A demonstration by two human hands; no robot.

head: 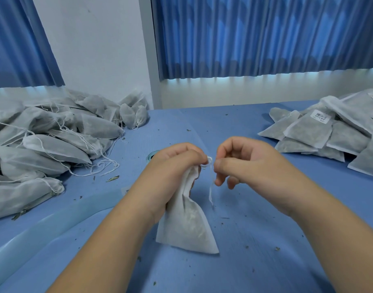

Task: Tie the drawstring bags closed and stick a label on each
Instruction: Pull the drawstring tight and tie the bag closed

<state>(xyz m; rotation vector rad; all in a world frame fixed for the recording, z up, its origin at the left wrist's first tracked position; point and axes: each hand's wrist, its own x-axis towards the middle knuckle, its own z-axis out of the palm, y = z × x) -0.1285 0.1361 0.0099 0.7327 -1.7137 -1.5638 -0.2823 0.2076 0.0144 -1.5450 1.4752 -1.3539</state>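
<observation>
Bag (187, 225) x1 in L hand (173, 166), R hand (244, 163) pinching drawstring (211, 189)

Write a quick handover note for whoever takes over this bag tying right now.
Hands: left hand grips the neck of the bag; right hand pinches its drawstring; knot looks unfinished.
Piles: left pile has loose strings, no labels visible; right pile shows at least one label.
To do: finish this knot, label the bag, then work through the left pile.

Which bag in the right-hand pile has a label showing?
The bag at the left of that pile, with a barcode label facing up; those around it show plain fabric.
</observation>
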